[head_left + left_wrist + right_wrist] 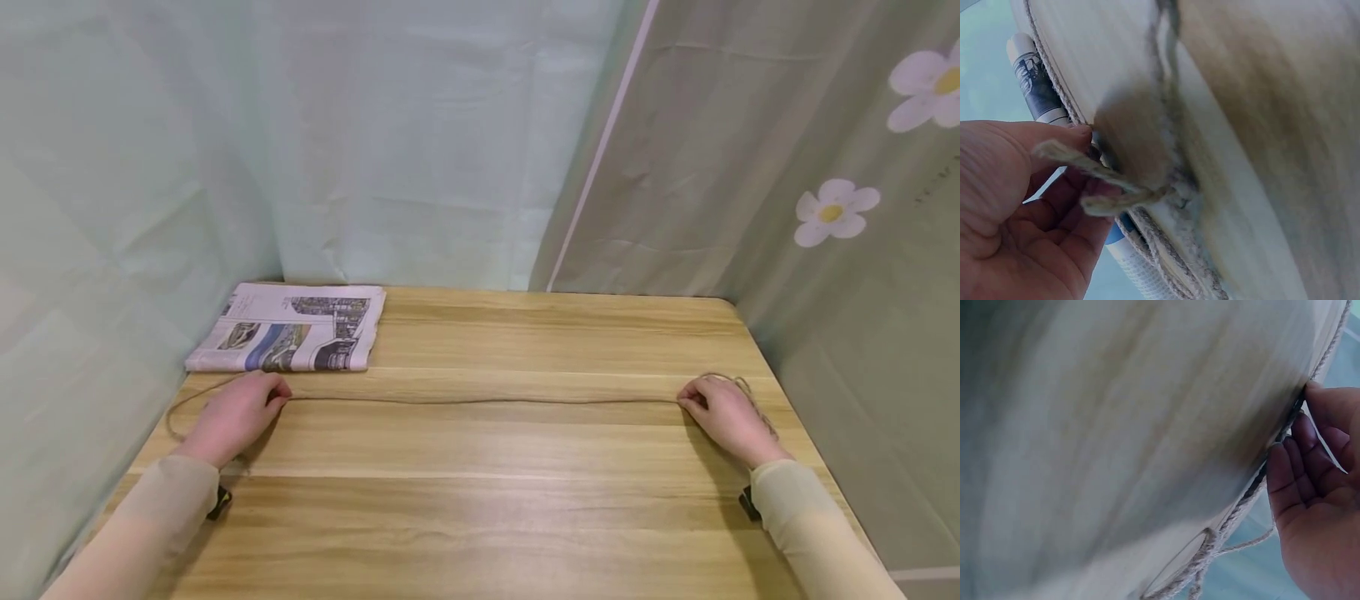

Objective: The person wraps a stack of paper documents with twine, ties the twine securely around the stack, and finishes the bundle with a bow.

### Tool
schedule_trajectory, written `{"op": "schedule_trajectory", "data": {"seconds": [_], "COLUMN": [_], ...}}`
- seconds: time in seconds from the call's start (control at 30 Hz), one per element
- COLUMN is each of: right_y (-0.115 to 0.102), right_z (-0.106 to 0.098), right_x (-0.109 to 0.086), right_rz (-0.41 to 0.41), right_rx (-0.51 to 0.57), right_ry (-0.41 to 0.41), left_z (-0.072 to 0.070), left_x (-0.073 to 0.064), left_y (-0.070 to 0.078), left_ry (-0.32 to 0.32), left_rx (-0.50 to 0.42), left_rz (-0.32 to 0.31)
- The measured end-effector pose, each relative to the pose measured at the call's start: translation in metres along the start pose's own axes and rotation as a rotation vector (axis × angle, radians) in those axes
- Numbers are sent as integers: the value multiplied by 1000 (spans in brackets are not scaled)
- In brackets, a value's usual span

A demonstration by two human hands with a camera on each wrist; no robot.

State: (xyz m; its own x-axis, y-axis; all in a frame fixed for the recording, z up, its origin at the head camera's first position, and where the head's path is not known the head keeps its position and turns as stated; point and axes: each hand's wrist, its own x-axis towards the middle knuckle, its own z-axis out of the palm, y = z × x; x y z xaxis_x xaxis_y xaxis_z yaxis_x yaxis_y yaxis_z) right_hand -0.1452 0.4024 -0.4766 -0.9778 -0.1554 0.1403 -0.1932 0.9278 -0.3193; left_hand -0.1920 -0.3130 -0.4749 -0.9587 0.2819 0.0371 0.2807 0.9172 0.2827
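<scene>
The table (487, 467) has a pale yellow-brown wood-grain top, its plank lines running parallel to the far edge, and its far right corner is rounded. At the far left corner a folded newspaper (285, 329) lies flat, reaching the far edge and the left edge, printed pictures facing up. A thin brown twisted cord (480, 402) stretches nearly straight from side to side, roughly parallel to the far edge, with a curved length near the left edge and loose loops near the right edge
</scene>
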Motion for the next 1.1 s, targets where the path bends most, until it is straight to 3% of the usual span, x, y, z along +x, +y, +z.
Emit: {"op": "schedule_trajectory", "data": {"seconds": [0.23,0.5,0.63,0.8,0.9,1.1], "right_y": [-5,-25,-47,-83,-110,-176], "right_z": [-2,-7,-6,3,14,47], "right_x": [0,4,11,22,26,33], "right_rz": [-4,26,-12,-141,-257,-486], "right_rx": [0,55,81,73,8,-145], "right_ry": [-12,-13,-22,-82,-116,-222], "left_z": [-3,-19,-24,-17,-12,-8], "left_x": [-4,-9,-4,18,31,50], "left_y": [5,18,23,29,34,29], "left_ry": [2,12,20,-68,-124,-157], "left_rx": [-17,-71,-5,109,125,156], "left_rz": [-1,-7,61,152,124,58]}}
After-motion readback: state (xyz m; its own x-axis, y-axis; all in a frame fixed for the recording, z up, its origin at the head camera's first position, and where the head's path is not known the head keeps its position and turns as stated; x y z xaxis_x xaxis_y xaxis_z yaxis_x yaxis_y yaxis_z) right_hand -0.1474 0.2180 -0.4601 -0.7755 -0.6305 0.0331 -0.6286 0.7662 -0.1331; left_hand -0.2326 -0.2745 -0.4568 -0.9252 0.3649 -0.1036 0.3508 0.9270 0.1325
